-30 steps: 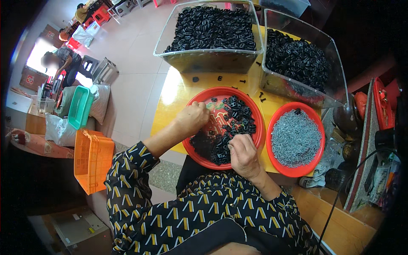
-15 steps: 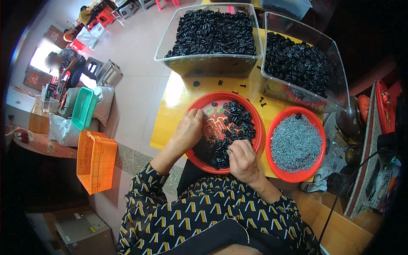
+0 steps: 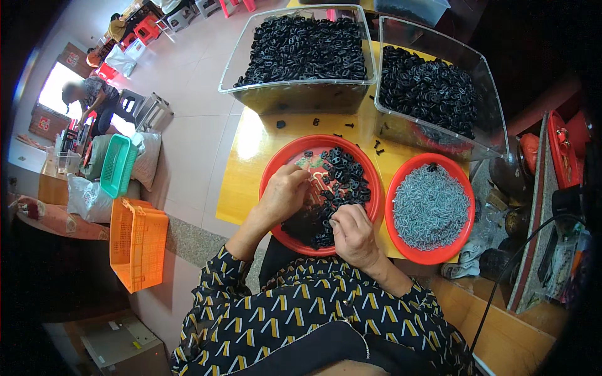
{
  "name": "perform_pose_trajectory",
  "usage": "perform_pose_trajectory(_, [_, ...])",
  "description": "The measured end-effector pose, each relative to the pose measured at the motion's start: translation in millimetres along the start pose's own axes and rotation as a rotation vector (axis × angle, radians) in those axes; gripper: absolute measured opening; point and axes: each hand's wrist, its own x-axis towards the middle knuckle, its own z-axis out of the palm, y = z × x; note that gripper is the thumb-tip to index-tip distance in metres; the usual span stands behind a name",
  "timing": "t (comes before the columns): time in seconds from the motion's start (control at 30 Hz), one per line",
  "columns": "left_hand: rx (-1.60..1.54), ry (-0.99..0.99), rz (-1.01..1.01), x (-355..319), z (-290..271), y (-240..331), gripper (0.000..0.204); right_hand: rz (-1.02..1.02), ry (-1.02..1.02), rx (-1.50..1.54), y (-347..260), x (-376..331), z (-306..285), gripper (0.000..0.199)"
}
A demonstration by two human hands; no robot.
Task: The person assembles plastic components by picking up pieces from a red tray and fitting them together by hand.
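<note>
A round red tray with a printed floor holds a heap of small black plastic pieces with two holes. Over the tray's left half, my left hand is closed with its fingertips pointing inward. My right hand is curled at the tray's near right, thumb and forefinger pinched beside the black pieces. Whatever either hand pinches is too small or too hidden to make out. Beside the tray, a second red bowl is filled with small silvery metal screws or pins.
Two clear plastic bins full of black pieces stand at the back of the yellow table. A few dark screws lie loose there. Orange and green baskets are at left; a person sits beyond.
My left hand has moved from the tray's left rim inward, toward the right hand. The right hand stays nearly in place, still pinched. The whole view has shifted slightly.
</note>
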Motion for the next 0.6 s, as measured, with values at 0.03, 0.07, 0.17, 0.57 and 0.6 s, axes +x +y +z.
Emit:
perform_pose_trajectory(0.03, [-0.034,-0.019,-0.004,1.5,0.5,2.0,0.011,-0.002,0.004,0.001,-0.6,0.0,0.4,0.023])
perform_pose_trajectory(0.07, [-0.035,-0.016,-0.005,2.3,-0.4,1.6,0.011,-0.003,0.007,0.003,-1.4,0.1,0.4,0.023])
perform_pose_trajectory(0.17, [0.059,0.053,0.008,-0.8,-5.6,-4.1,0.01,0.003,0.036,0.022,-1.5,0.3,1.5,0.022])
perform_pose_trajectory(0.57, [0.172,-0.213,0.041,-22.1,-9.4,-1.5,0.006,0.009,0.033,-0.006,-5.0,0.9,1.6,0.021])
perform_pose_trajectory(0.6, [0.167,-0.211,0.047,-21.1,-6.9,-0.8,0.006,0.009,0.027,-0.015,-4.7,1.0,1.0,0.021])
